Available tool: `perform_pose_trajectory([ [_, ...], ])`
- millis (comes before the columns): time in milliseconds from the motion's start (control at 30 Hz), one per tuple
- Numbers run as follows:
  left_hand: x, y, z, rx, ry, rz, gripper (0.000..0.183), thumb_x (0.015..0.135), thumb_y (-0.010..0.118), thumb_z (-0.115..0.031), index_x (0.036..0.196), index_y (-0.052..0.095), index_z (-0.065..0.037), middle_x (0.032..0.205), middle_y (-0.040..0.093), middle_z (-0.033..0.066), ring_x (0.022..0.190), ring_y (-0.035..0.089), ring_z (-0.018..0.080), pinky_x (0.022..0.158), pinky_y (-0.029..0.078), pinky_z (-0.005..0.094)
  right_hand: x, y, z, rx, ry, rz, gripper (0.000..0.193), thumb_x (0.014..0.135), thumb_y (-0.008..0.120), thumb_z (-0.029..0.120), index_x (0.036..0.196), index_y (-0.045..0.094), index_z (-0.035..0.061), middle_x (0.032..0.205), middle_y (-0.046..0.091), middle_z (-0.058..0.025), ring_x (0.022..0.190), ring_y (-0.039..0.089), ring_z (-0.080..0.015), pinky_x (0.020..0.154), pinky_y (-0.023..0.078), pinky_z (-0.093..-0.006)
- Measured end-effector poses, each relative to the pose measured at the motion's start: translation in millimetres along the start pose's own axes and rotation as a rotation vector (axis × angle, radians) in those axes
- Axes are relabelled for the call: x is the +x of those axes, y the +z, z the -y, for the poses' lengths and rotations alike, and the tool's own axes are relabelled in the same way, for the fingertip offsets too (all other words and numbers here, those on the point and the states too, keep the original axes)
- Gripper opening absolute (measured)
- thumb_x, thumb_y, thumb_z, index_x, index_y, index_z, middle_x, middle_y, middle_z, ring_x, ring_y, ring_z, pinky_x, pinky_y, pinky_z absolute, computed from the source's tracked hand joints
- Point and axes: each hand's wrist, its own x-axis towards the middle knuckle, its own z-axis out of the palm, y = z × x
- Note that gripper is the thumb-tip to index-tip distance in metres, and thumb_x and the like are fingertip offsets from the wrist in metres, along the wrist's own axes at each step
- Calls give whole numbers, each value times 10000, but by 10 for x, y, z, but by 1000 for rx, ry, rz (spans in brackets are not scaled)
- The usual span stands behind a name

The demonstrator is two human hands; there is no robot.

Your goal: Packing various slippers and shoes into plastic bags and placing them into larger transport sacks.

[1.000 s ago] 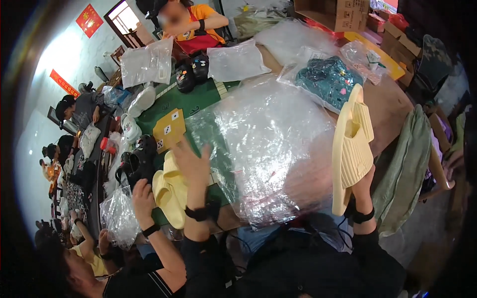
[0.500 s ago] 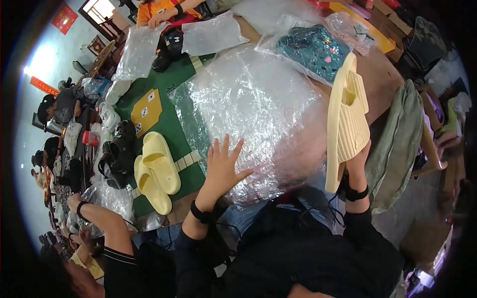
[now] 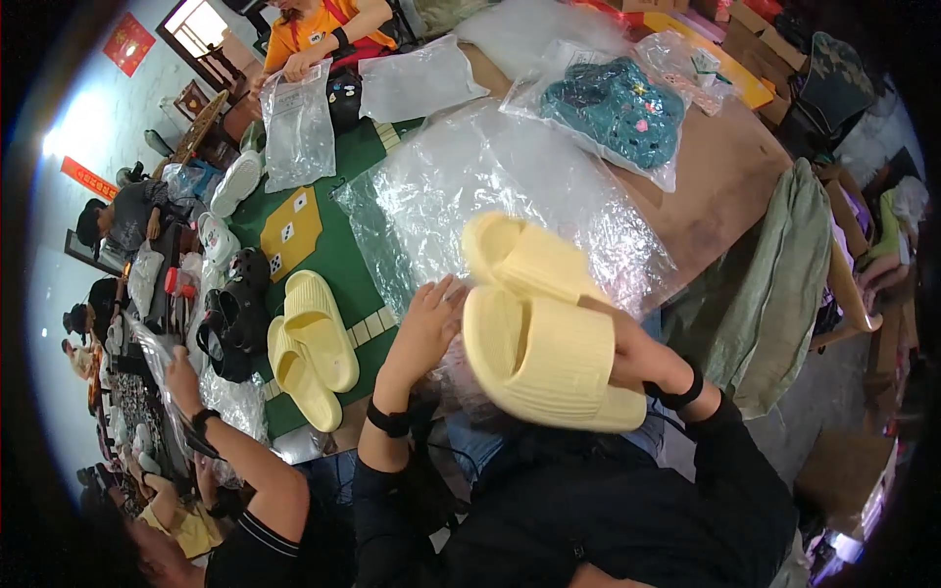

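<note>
My right hand (image 3: 652, 355) grips a pair of pale yellow slide sandals over the table's near edge. The nearer slide (image 3: 554, 358) shows its ribbed strap; the farther slide (image 3: 524, 253) lies partly behind it. Some of my right fingers are hidden by the slides. Just left of them, my left hand (image 3: 423, 331) rests on the large clear plastic bags (image 3: 421, 225), its fingers loosely bent and a little apart. Another pair of yellow slides (image 3: 319, 338) lies on the green mat (image 3: 368, 279) to the left.
Bagged teal clogs (image 3: 632, 113) lie at the far right of the table (image 3: 725, 186). Black clogs (image 3: 235, 304) and white shoes line the left side. Across the table, a person in orange (image 3: 328, 34) handles a clear bag (image 3: 299, 127). A co-worker's arm (image 3: 245, 446) reaches in at lower left.
My right hand has brought the slides leftward over the plastic bags, turning them strap side up. My left fingers have drawn in from a wide spread. Across the table, the person has lifted a bag.
</note>
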Motion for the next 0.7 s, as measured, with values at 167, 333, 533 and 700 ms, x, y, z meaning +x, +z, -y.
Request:
perform_pose_trajectory([
  [167,103,2,0,-338,13,-293,340,834,576,-70,1171,589,-25,1132,608,201,1048,552,377,909,439,429,110,142,139,186,-17,426,359,898,494,42,1255,489,1,1194,559,-188,1088,560,-322,914,445,-366],
  [333,104,-105,-79,-81,-226,-448,304,934,483,-107,1211,576,-23,1065,638,210,932,610,366,821,481,416,156,177,153,118,-2,373,381,877,510,20,1257,495,6,1209,543,-186,1083,554,-334,913,449,-371],
  [533,122,-97,-204,140,-85,-449,316,902,504,-68,1205,572,-12,1024,651,168,924,611,324,784,473,422,243,192,34,-649,9,78,304,739,617,60,1022,619,-50,1129,529,-189,1106,503,-378,991,403,-391],
  [700,157,-79,-622,561,199,-469,392,796,558,-68,1183,576,-9,1118,617,138,973,595,306,798,477,397,347,358,-38,-776,-41,-124,188,712,599,121,790,663,-37,1183,528,-221,1165,486,-389,1063,353,-455],
])
